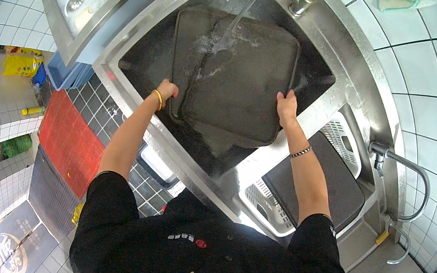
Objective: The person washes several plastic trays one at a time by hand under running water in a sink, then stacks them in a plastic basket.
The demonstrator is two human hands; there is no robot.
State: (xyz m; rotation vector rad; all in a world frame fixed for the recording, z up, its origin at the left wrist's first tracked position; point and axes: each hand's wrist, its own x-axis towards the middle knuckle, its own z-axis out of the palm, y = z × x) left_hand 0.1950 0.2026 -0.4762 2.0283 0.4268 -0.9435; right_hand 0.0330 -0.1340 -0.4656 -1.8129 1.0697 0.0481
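Note:
A dark rectangular tray [244, 85] lies in the stainless steel sink [257, 164], with water from the faucet [304, 2] running onto it. My left hand [169, 89], below a yellow bangle, is closed at the tray's left edge. On the opposite side, my right hand [288, 104] grips the right edge, its thumb showing on top. The fingers under the rim are hidden. A second edge line runs down the tray's left part; whether it is another tray beneath the water, I cannot tell.
Right of the sink, a dark flat tray [324, 174] rests over a white perforated basket [274, 214] in another basin, beside a curved faucet [421, 181]. At upper left, a metal basin [60, 23] holds foamy water and ladles. Blue bins [67, 74] and a red mat [70, 141] lie left.

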